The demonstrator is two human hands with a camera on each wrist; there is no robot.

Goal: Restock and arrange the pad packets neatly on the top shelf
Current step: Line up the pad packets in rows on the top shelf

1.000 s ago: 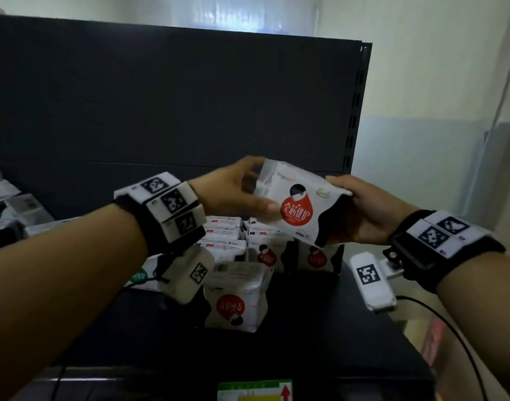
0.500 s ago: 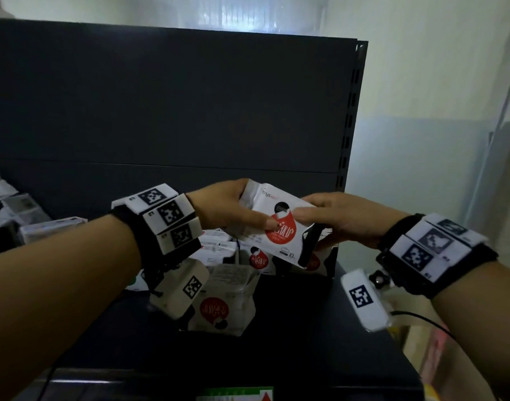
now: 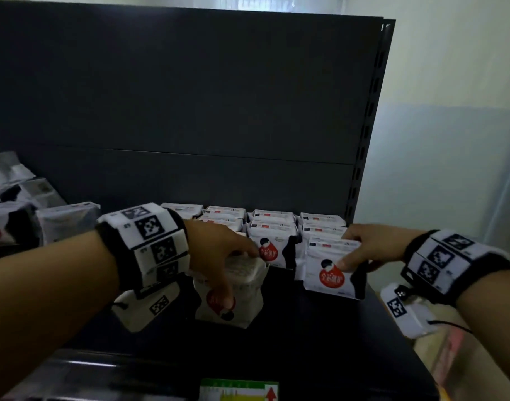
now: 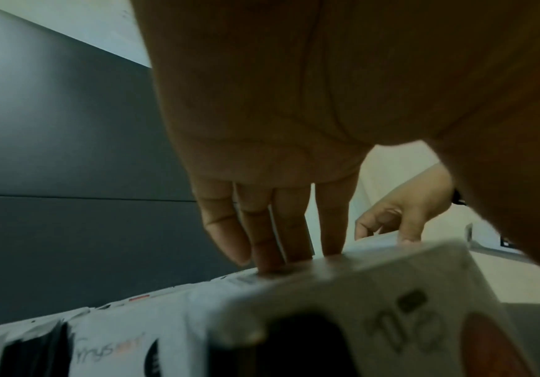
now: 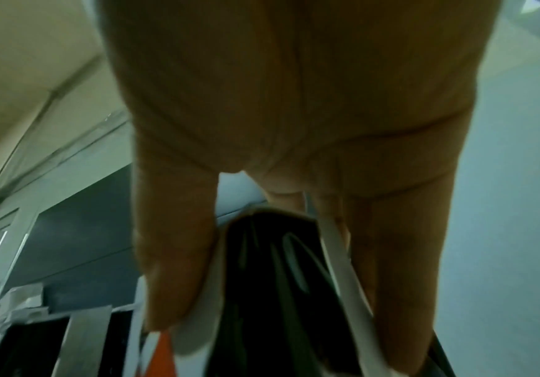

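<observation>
Packet [image 3: 333, 270] in my right hand [image 3: 369, 247] stands upright on the dark shelf [image 3: 320, 351] at the right end of the rows, its red-and-black printed face toward me. My thumb lies on that front face near the top and my fingers go over the top edge behind it; the right wrist view shows the thumb [image 5: 172, 267] on one side of the packet's black-and-white end [image 5: 278, 293] and the other fingers down the far side, so it is pinched between them. The packet sits just in front of the rearmost rows of packets [image 3: 272, 224], which stand in neat files against the dark back panel [image 3: 190, 96].

My left hand [image 3: 219, 253] reaches down over a second packet [image 3: 233, 293] standing forward of the rows, alone and slightly askew. My thumb comes down its front over the red mark, and the fingers go over its top. In the left wrist view the fingers [image 4: 262, 229] run nearly straight, tips touching the packet's top edge [image 4: 343, 275]; I cannot tell whether they truly close around it.

To the far left, more packets [image 3: 22, 215] lie jumbled on the shelf, some tilted, some on their sides. Both my wrists carry black bands with white marker tags [image 3: 152, 235]. A green label [image 3: 239, 390] shows at the shelf's front edge, and a pale wall [image 3: 450, 111] stands right of the shelf unit.
</observation>
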